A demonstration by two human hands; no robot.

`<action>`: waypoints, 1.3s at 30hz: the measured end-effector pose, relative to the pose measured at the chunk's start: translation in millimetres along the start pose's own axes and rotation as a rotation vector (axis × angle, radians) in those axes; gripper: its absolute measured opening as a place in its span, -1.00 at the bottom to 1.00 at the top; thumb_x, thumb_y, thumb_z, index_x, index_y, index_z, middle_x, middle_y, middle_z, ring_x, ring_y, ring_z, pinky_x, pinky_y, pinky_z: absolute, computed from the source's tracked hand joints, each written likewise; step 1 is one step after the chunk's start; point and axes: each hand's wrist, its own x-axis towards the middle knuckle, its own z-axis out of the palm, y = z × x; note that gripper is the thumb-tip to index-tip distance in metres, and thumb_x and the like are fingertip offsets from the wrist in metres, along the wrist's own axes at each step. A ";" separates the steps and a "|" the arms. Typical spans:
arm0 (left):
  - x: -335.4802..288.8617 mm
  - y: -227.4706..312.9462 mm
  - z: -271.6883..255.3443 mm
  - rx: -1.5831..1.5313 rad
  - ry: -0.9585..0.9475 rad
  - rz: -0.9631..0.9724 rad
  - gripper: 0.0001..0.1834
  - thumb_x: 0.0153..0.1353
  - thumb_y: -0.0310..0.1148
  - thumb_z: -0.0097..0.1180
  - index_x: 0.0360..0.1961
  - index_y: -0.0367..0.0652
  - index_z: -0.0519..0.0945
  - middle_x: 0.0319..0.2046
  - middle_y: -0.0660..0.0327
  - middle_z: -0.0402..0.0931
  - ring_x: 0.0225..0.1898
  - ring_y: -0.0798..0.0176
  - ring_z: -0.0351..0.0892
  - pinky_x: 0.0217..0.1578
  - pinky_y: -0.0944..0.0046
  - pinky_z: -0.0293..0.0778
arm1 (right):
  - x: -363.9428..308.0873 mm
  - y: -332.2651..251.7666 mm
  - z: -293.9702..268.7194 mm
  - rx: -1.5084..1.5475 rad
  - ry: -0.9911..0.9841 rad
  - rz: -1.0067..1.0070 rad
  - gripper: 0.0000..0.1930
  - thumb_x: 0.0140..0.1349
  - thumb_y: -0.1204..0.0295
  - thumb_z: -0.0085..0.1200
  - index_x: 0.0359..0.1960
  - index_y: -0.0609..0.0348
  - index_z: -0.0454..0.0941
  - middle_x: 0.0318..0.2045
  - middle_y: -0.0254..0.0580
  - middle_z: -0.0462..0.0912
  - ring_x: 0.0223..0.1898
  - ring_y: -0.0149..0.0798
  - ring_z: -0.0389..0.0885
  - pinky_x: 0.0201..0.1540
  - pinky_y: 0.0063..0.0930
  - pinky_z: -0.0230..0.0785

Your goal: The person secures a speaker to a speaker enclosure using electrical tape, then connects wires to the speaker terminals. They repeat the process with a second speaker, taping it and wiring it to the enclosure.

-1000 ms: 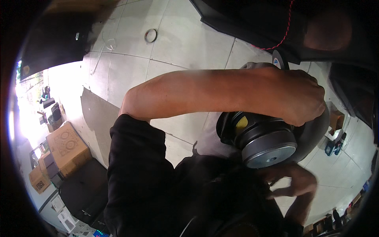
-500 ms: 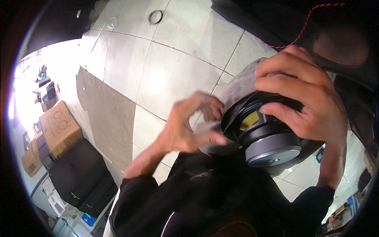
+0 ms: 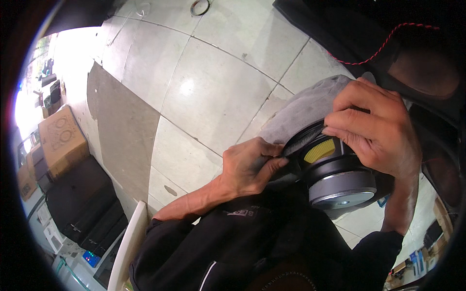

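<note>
A loudspeaker driver rests at my lap against the grey fabric over my leg. Its round silver-grey magnet faces up toward me, and a yellow woven disc shows through the black basket. My left hand is closed, thumb and forefinger pinching the left side of the black rim. At the far right part of the rim my right hand is closed too, its fingertips pressed on the edge. A dark band runs along the rim between both hands; whether it is a separate strip, I cannot tell. The cone side is hidden.
A black box with a round opening and a red-black twisted wire lies at far right. A ring is on the tiled floor. Cardboard lies at left, near a carton and black cases.
My left hand has moved right and closed onto the rim from an open, curved pose. My right hand's fingers have drawn together at the rim's edge. The view has shifted slightly.
</note>
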 end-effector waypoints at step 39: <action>-4.5 -9.4 2.8 -0.128 0.048 -0.016 -0.81 0.08 -0.52 0.42 -0.36 -0.23 0.60 -0.42 0.10 0.67 -0.44 0.15 0.71 -0.44 0.27 0.57 | 21.5 -33.6 2.2 -0.269 -0.055 0.090 -0.73 -0.24 0.50 0.48 -0.54 0.18 0.58 -0.53 -0.25 0.37 -0.47 -0.19 0.38 -0.44 -0.34 0.25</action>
